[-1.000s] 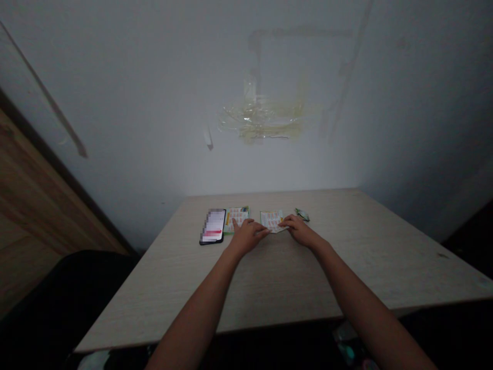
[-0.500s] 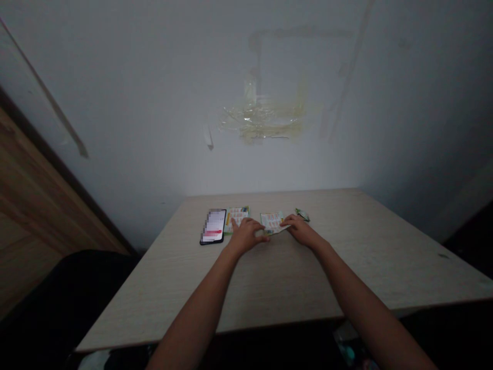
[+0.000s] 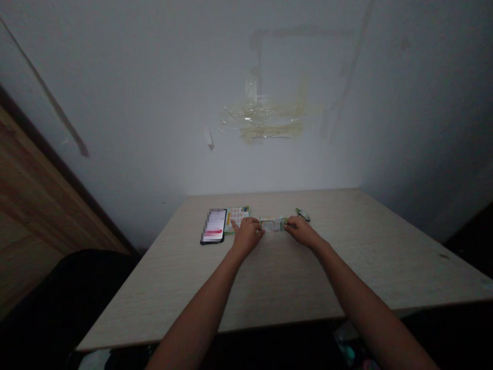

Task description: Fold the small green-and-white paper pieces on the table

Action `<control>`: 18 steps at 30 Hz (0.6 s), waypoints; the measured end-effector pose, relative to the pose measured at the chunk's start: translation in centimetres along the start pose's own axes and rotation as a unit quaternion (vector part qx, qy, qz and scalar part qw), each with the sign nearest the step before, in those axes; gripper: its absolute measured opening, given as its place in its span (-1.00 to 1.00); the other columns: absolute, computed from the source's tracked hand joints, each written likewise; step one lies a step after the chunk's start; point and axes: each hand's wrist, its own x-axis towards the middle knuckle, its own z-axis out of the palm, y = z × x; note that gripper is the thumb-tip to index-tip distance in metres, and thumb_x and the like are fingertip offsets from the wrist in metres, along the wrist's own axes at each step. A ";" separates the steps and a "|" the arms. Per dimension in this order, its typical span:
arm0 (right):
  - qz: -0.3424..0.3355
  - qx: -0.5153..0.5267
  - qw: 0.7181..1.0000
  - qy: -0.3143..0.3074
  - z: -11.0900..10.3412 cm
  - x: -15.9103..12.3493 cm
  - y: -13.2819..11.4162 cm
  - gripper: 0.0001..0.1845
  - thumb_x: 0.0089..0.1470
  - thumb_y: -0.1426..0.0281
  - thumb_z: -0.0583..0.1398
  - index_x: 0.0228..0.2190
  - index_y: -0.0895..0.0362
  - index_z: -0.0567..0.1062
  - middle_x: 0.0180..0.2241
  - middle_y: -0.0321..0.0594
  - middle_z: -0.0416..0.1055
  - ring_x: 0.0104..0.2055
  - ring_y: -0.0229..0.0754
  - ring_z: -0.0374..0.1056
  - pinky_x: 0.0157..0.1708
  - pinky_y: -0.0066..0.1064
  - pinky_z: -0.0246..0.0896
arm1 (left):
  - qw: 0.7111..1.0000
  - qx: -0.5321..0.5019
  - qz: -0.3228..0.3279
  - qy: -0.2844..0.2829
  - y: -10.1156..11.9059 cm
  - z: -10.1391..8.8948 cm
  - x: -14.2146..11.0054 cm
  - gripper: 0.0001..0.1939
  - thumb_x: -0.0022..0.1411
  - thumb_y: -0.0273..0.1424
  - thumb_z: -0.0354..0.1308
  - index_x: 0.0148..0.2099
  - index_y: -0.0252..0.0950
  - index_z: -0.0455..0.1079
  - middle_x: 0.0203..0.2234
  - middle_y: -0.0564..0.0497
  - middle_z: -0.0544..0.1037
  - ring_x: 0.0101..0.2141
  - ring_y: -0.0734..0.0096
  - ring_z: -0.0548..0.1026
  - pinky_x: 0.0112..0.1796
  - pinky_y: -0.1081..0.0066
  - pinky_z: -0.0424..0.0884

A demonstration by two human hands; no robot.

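Two bare forearms [image 3: 204, 298] are reaching over a pale table [image 3: 285, 282]. The left hand [image 3: 247, 236] is hovering or resting at a printed paper strip's [image 3: 272, 224] left end, thumb and fingers parted; whether it is gripping, I cannot tell. The right hand [image 3: 302, 230] is apparently pinching the right end, fingertips nearly together. The strip is lying between them. Uneven pressure could crease it crookedly; a leftward slip could nudge the printed sheet [image 3: 239, 213] adjoining a phone [image 3: 213, 227]. Beyond, a small wrapper [image 3: 302, 215] is lying near the wall [image 3: 154, 92].
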 end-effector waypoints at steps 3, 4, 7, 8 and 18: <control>0.025 -0.011 0.999 0.020 0.4 0.1 -0.2 -0.82 0.12 0.40 0.16 -0.47 0.19 0.49 -0.43 -0.20 0.44 -0.35 -0.19 0.30 -0.32 -0.43 0.09 | 1.000 -0.006 -0.017 0.015 0.2 0.4 0.0 -0.84 0.26 -0.26 0.19 -0.30 -0.19 0.53 -0.03 0.00 0.53 0.09 0.11 0.35 0.16 -0.47 -0.34; 0.029 -0.017 0.999 0.028 0.5 0.1 -0.3 -0.83 0.11 0.39 0.17 -0.47 0.19 0.48 -0.44 -0.21 0.44 -0.36 -0.19 0.29 -0.33 -0.43 0.08 | 1.000 -0.008 -0.023 0.020 0.3 0.5 0.0 -0.83 0.25 -0.25 0.19 -0.31 -0.20 0.53 -0.04 0.00 0.53 0.09 0.12 0.35 0.16 -0.47 -0.34; 0.040 -0.031 0.998 0.041 0.8 0.1 -0.5 -0.81 0.10 0.36 0.19 -0.50 0.18 0.45 -0.49 -0.24 0.40 -0.39 -0.20 0.26 -0.36 -0.44 0.04 | 0.999 -0.007 -0.036 0.038 0.4 0.8 0.1 -0.82 0.24 -0.24 0.21 -0.33 -0.21 0.52 -0.04 -0.02 0.52 0.08 0.11 0.35 0.16 -0.46 -0.33; 0.043 -0.037 0.998 0.041 0.9 0.1 -0.6 -0.78 0.11 0.34 0.19 -0.52 0.18 0.44 -0.49 -0.24 0.39 -0.39 -0.21 0.25 -0.36 -0.44 0.03 | 0.998 -0.004 -0.039 0.044 0.5 0.8 0.1 -0.82 0.24 -0.23 0.22 -0.33 -0.21 0.52 -0.03 -0.03 0.52 0.08 0.10 0.34 0.16 -0.46 -0.32; 0.072 -0.119 0.988 0.074 1.4 0.0 -0.6 -0.66 0.06 0.14 0.27 -0.53 0.16 0.49 -0.36 -0.13 0.40 -0.19 -0.06 0.27 -0.12 -0.31 0.11 | 0.995 0.012 -0.081 0.053 0.8 1.0 0.1 -0.77 0.20 -0.16 0.26 -0.32 -0.21 0.53 0.07 -0.06 0.44 0.16 0.04 0.25 0.17 -0.44 -0.27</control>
